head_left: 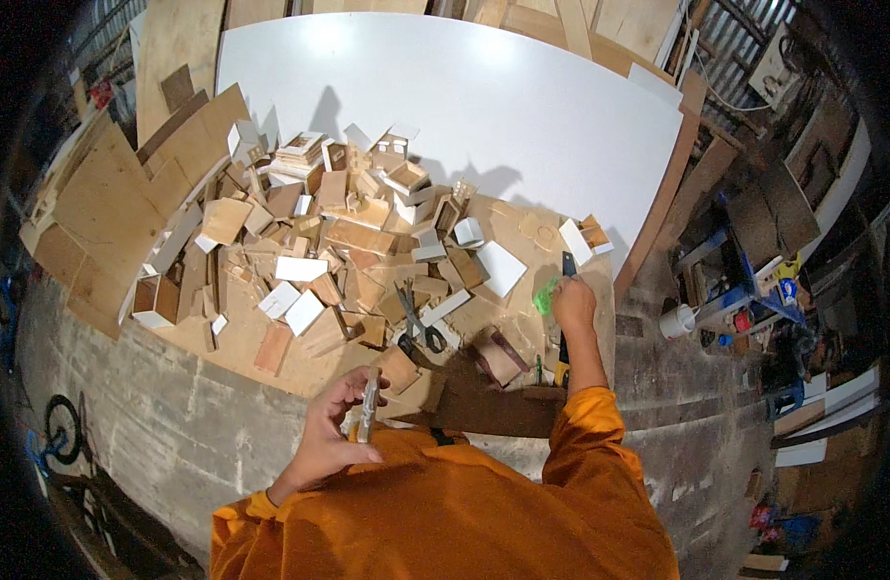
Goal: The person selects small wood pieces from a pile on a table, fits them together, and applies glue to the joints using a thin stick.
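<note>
My left hand (331, 425), close to my body at the table's near edge, is closed round a small flat piece (368, 406) with a greyish edge, probably wood. My right hand (573, 302) reaches over the right part of the table with its fingers bent together. Against those fingers lies a bright green thing (544, 296), too small to name. Beneath the hand runs a long dark tool (568, 263) with a yellow end (561, 374). What the right fingers grip is hidden. Black-handled scissors (422, 329) lie between the hands, among wood offcuts.
A heap of wooden and white blocks (358, 237) covers much of the table (508, 217). Behind it stands a large white board (561, 116). Plywood sheets (116, 203) lean at the left. To the right are a white bucket (676, 322) and a blue-framed bench (735, 256).
</note>
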Motion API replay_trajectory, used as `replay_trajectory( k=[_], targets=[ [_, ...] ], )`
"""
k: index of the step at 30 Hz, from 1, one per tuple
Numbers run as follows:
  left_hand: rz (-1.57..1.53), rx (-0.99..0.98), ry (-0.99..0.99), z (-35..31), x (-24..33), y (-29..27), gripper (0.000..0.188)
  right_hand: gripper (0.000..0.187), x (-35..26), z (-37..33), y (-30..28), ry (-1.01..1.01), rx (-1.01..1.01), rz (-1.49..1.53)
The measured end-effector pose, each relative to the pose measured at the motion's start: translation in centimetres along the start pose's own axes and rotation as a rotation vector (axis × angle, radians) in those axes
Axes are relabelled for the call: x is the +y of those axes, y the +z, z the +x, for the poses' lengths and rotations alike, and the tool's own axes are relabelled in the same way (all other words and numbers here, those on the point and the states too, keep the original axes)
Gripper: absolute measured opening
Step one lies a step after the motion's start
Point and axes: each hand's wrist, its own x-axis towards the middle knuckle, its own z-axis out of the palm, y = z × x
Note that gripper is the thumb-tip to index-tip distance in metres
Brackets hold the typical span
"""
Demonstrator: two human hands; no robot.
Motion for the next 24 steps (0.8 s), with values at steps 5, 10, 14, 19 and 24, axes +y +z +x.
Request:
replay_trajectory(
  k=[5,10,14,19,24],
  targets=[
    [0.005,0.000,0.011,-0.2,0.0,0.1,0.090,0.010,-0.7,-1.2,-1.0,-0.012,0.099,0.107],
    [0.056,0.008,0.019,-0.5,-0.2,0.1,0.092,0.009,-1.0,-1.8,-2.9,-0.044,0.255,0.199],
    [0.114,-0.011,-0.020,-0.3,-0.3,0.0,0.096,0.010,-1.4,-2.7,-6.2,-0.019,0.461,0.304],
    [0.237,-0.008,0.033,0.2,-1.5,-0.2,0.103,0.013,-7.3,-5.3,-11.0,0.279,-0.022,1.274],
    [0.281,0.006,0.075,1.2,0.0,1.0,0.092,0.013,-13.8,-9.9,-15.2,0.073,-0.429,1.539]
  ],
)
